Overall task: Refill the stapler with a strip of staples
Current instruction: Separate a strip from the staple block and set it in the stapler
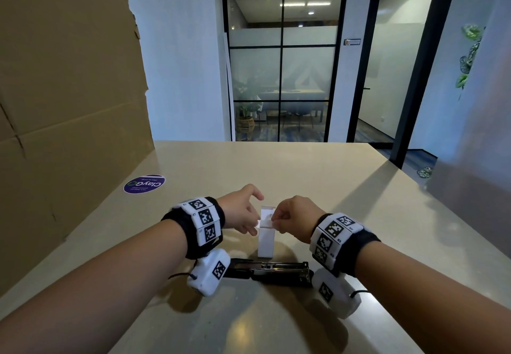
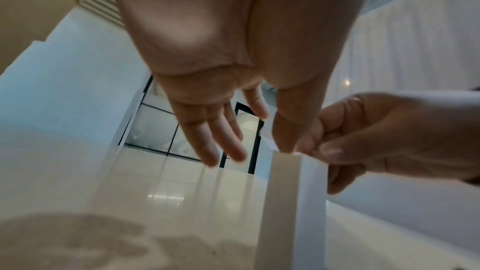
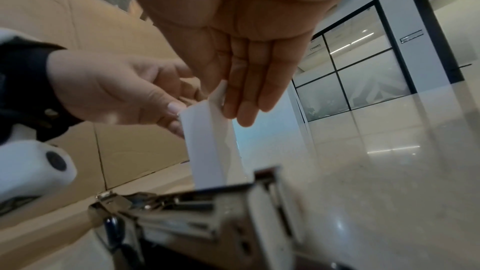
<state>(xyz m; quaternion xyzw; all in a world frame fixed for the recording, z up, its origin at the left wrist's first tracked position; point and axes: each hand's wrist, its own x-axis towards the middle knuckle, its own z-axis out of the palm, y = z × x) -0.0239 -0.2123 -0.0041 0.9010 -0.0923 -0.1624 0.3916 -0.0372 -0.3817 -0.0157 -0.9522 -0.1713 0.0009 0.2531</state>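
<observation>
A small white staple box stands upright on the beige table, its top flap raised. My left hand pinches the box's top left edge with the thumb while the other fingers stretch out past it. Opposite it, my right hand holds the top right edge with curled fingers. In the right wrist view the box rises just behind the stapler. The black stapler lies swung open flat on the table, below my wrists, with its metal staple channel showing. No staple strip is visible.
A large cardboard box stands along the table's left side. A round purple sticker lies beside it. The table's far edge faces a glass partition; bare tabletop extends to the right and beyond the box.
</observation>
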